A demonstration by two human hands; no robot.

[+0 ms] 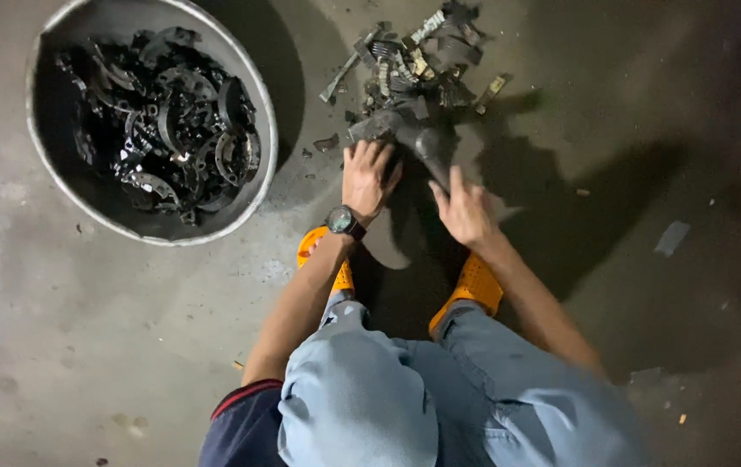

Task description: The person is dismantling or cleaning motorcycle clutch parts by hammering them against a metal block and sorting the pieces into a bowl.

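Two hands work at a pile of dark scrap metal parts (pixel 413 78) heaped on the concrete floor (pixel 59 346), toward its far edge in the head view. The left hand (pixel 368 173), with a black wristwatch (pixel 345 221) on its wrist, lies palm down with fingers spread and curled over the near edge of the pile, pressing on a grey lump of metal (pixel 377 127); whether it truly grips the piece I cannot tell. The right hand (pixel 465 210) is partly open, its fingers bent around the lower end of a dark curved metal piece (pixel 433 151) that leans out of the pile toward the person. Both hands sit close together, just beyond a pair of orange sandals (pixel 477 285) and knees in pale blue jeans (pixel 405 389). Well apart to the left, near the far left corner of the floor, stands a round grey metal tub (pixel 46 186) holding many black curved parts with worn silver edges. Small chips and scraps lie scattered across the floor on the right.
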